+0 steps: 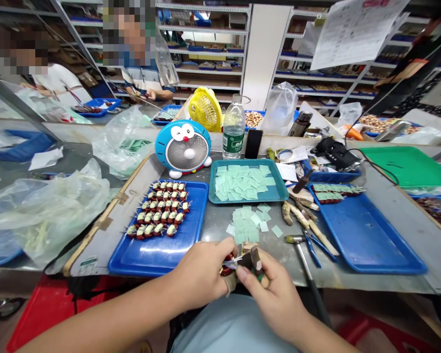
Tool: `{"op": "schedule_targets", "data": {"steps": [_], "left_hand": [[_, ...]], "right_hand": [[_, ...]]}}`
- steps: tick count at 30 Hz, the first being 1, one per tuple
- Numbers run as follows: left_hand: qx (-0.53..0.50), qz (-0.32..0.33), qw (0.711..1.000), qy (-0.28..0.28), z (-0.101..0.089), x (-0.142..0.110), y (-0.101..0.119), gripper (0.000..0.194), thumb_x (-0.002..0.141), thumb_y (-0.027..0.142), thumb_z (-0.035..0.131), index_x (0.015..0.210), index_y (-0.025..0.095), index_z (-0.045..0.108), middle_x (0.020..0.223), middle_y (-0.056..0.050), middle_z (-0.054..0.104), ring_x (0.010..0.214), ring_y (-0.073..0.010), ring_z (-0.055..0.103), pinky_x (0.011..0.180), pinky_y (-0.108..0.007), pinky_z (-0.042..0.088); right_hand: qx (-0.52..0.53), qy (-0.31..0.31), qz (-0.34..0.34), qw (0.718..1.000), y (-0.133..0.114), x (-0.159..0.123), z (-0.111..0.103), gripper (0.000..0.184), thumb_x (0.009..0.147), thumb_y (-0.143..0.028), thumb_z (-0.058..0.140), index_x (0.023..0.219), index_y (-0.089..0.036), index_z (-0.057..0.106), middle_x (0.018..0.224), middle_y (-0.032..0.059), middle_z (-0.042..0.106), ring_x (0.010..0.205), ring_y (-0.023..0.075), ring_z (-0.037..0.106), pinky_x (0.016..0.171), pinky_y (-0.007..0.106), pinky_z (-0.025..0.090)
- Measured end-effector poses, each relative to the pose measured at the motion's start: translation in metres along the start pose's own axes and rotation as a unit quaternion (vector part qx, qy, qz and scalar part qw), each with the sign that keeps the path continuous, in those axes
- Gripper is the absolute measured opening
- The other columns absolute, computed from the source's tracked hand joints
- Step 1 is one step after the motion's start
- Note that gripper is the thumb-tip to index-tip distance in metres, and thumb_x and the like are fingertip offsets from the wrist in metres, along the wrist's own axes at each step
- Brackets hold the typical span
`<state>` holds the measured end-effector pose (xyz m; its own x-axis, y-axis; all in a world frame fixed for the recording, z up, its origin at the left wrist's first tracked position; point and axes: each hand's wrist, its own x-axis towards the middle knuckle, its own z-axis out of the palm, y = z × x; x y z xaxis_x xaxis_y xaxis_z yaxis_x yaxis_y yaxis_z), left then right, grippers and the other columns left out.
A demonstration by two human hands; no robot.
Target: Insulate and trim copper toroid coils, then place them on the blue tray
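Head view: left hand (202, 274) clenched around a small red-wound coil (227, 271), right hand (275, 301) pinching a dark-handled tool with a thin steel tip (248, 261), that tip touching the coil, both hands close together just past the edge of the table (275, 262). Just beyond the fingers, a loose pile of pale green squares (246, 224). Left of the hands, a blue tray (158, 260) with rows of similar coils; right of them, a small hammer (297, 240) and blue-handled pliers (314, 249).
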<state>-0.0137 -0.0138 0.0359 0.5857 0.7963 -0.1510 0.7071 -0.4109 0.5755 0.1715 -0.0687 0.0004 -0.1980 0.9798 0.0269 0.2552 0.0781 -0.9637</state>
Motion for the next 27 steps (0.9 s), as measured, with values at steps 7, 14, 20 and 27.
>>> {"op": "schedule_targets", "data": {"steps": [7,14,20,27], "left_hand": [[-0.036,-0.006,0.999,0.006,-0.005,0.004,0.003,0.018,0.082,0.030,0.066,0.093,0.026,0.052,0.072,0.003,0.066,0.061,-0.0203,0.060,0.056,-0.026,0.033],[-0.046,-0.013,0.999,0.016,-0.010,0.012,0.009,0.019,0.081,0.029,0.067,0.094,0.026,0.053,0.076,0.002,0.067,0.064,-0.0204,0.060,0.059,-0.027,0.036],[-0.020,-0.015,1.000,0.012,-0.009,0.013,0.012,0.018,0.084,0.032,0.064,0.096,0.025,0.053,0.080,0.000,0.070,0.067,-0.0231,0.064,0.060,-0.029,0.036],[-0.001,-0.029,1.000,0.006,-0.009,0.012,0.016,0.019,0.085,0.035,0.065,0.095,0.025,0.052,0.078,0.000,0.072,0.068,-0.0261,0.067,0.057,-0.029,0.033]], "right_hand": [[-0.100,0.021,-0.079,0.992,-0.007,0.004,-0.024,0.013,0.100,-0.025,0.053,0.100,-0.019,0.064,0.092,0.0052,0.060,0.085,0.0184,0.056,0.078,0.031,0.042],[-0.060,-0.027,0.008,0.998,-0.016,0.014,-0.036,0.018,0.097,-0.033,0.058,0.095,-0.017,0.066,0.088,0.0029,0.060,0.083,0.0175,0.055,0.074,0.030,0.040],[0.082,-0.038,0.116,0.989,-0.012,0.019,-0.032,0.025,0.091,-0.041,0.069,0.089,-0.017,0.066,0.089,0.0021,0.066,0.086,0.0173,0.057,0.079,0.028,0.044],[0.261,-0.061,0.165,0.949,-0.011,0.023,-0.028,0.032,0.082,-0.042,0.081,0.100,-0.017,0.071,0.077,-0.0035,0.063,0.062,0.0071,0.045,0.065,0.021,0.043]]}}
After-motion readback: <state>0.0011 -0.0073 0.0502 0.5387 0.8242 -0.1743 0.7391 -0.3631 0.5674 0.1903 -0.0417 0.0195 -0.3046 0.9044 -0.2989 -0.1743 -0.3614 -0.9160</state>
